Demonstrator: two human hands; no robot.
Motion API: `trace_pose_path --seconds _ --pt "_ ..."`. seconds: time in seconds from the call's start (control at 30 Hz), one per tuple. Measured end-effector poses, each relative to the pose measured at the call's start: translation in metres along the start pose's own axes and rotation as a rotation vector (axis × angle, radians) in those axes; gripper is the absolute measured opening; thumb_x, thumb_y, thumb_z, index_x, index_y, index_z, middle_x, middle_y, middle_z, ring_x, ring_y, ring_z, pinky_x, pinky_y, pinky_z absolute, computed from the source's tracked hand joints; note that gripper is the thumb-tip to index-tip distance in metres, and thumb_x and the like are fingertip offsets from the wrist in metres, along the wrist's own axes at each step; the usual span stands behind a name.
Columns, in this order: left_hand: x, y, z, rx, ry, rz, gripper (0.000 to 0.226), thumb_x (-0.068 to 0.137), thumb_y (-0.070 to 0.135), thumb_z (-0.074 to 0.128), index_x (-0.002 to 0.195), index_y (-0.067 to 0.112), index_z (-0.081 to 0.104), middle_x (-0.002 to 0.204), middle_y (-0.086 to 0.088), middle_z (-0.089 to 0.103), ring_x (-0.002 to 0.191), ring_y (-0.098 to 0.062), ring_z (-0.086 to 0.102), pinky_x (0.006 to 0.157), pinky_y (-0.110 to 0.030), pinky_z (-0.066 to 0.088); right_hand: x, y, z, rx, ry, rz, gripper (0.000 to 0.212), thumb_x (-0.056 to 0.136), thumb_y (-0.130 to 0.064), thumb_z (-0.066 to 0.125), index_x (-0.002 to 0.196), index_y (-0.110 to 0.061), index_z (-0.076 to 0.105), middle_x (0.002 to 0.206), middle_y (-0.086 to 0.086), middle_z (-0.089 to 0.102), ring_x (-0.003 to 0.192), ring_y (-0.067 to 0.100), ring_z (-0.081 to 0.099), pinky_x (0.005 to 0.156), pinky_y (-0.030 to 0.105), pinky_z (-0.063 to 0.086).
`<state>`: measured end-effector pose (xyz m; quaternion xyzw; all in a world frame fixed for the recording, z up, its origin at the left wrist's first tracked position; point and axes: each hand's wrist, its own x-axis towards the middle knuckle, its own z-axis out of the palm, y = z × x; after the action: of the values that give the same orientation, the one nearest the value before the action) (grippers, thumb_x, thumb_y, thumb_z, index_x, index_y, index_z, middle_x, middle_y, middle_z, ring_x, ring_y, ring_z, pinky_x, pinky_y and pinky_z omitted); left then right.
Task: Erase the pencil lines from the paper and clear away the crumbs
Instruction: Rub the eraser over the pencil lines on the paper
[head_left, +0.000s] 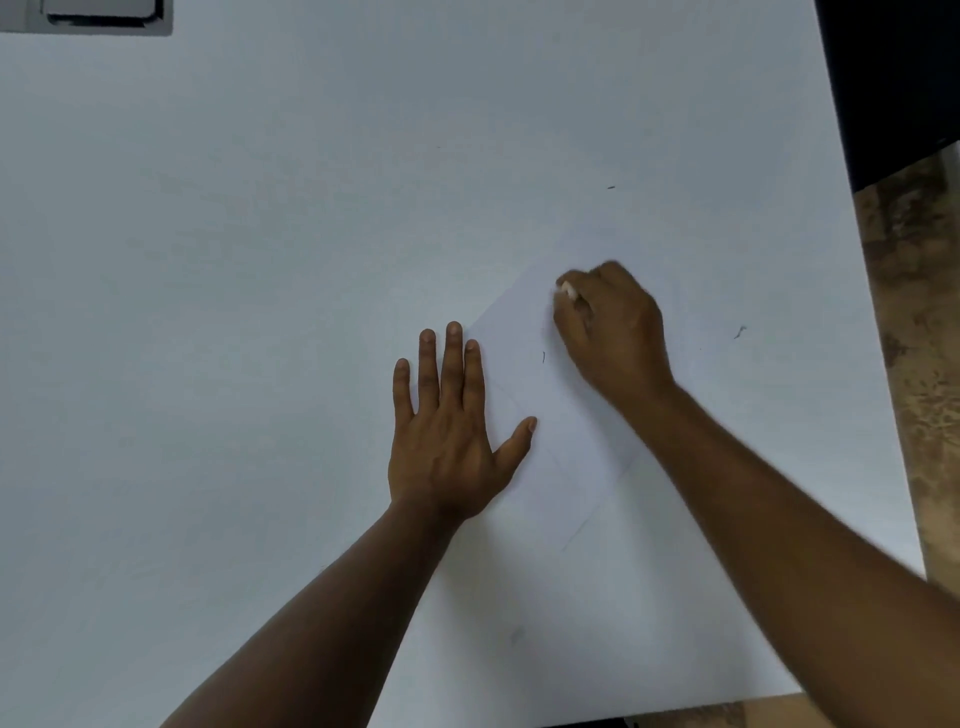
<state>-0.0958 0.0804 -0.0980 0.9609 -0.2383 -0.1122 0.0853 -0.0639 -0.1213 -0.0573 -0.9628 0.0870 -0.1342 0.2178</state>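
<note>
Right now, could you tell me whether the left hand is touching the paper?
Touching: the head view shows the left hand lying flat, its thumb and palm edge resting on the paper.

White table (260, 260) fills view; grey recessed panel (98, 15) at far-left corner; brown mottled floor (914, 364) along right edge.

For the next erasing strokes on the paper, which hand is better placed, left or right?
The right hand: it already grips the eraser against the paper. The left hand lies flat on the sheet's left edge, so it probably serves best holding it steady.
</note>
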Motion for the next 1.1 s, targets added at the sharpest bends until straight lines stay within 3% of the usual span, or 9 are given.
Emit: trace_pose_path --seconds 0.13,0.23,0.37,0.57,0.7,0.87,0.97,1.1 --pt "-0.001 -0.001 0.000 -0.002 0.000 0.008 0.098 0.097 0.077 0.017 0.164 0.008 0.000 0.172 -0.012 -0.009 0.158 -0.030 -0.015 0.128 -0.054 -0.003 -0.082 -0.036 0.002 0.049 -0.032 0.108 0.025 0.100 -0.023 0.050 0.099 -0.009 0.071 0.087 0.005 0.063 0.081 0.020 0.059 0.071 0.030 0.050" --pt "-0.002 0.000 -0.001 0.008 0.001 0.012 0.098 0.097 0.078 0.010 0.164 0.007 0.002 0.172 -0.013 -0.006 0.159 -0.032 -0.012 0.128 -0.056 0.002 -0.102 -0.039 0.012 0.016 -0.047 0.056 0.020 0.098 -0.017 0.057 0.103 -0.005 0.072 0.091 0.007 0.067 0.080 0.021 0.062 0.069 0.035 0.055" --pt "-0.002 0.000 0.000 -0.011 0.012 0.008 0.098 0.098 0.075 0.023 0.164 0.006 0.003 0.173 -0.012 -0.005 0.159 -0.032 -0.011 0.128 -0.055 0.002 -0.085 -0.009 0.007 -0.193 -0.030 -0.106 0.016 0.096 -0.014 0.057 0.097 -0.006 0.071 0.082 0.008 0.063 0.069 0.030 0.058 0.062 0.041 0.045" --pt "-0.002 0.000 0.001 -0.019 0.010 0.007 0.098 0.098 0.074 0.026 0.164 0.007 0.001 0.173 -0.011 -0.008 0.158 -0.031 -0.015 0.128 -0.055 -0.001 -0.060 0.060 -0.020 -0.354 0.128 0.094 0.019 0.099 -0.014 0.053 0.092 -0.006 0.069 0.082 0.010 0.060 0.070 0.032 0.057 0.064 0.039 0.041" --pt "-0.002 0.000 0.001 -0.007 0.015 0.005 0.097 0.098 0.074 0.024 0.164 0.007 0.001 0.173 -0.011 -0.009 0.158 -0.030 -0.016 0.128 -0.054 -0.002 -0.063 0.041 -0.016 -0.206 0.152 0.145 0.017 0.096 -0.012 0.056 0.093 -0.005 0.071 0.083 0.012 0.061 0.073 0.034 0.059 0.067 0.041 0.048" --pt "-0.001 0.001 0.001 -0.008 0.009 0.003 0.098 0.097 0.077 0.016 0.164 0.008 -0.003 0.172 -0.011 -0.011 0.158 -0.030 -0.015 0.128 -0.054 -0.001 -0.106 -0.023 0.006 -0.130 -0.028 -0.046 0.019 0.096 -0.016 0.055 0.102 -0.007 0.071 0.086 0.007 0.065 0.073 0.027 0.059 0.064 0.039 0.047" --pt "-0.002 0.001 0.001 -0.006 0.003 0.009 0.098 0.097 0.075 0.019 0.164 0.007 -0.003 0.172 -0.012 -0.011 0.158 -0.030 -0.017 0.128 -0.054 -0.002 -0.103 -0.009 0.004 -0.250 -0.015 -0.091 0.015 0.090 -0.010 0.059 0.100 -0.007 0.070 0.083 0.007 0.063 0.069 0.028 0.057 0.061 0.039 0.042" --pt "-0.001 0.000 0.001 -0.008 -0.008 0.013 0.097 0.098 0.074 0.021 0.164 0.007 -0.003 0.172 -0.012 -0.013 0.157 -0.030 -0.020 0.128 -0.054 -0.004 -0.071 0.047 -0.013 -0.405 0.057 0.035 0.013 0.082 -0.005 0.062 0.093 -0.007 0.068 0.080 0.012 0.059 0.067 0.034 0.056 0.062 0.039 0.042"
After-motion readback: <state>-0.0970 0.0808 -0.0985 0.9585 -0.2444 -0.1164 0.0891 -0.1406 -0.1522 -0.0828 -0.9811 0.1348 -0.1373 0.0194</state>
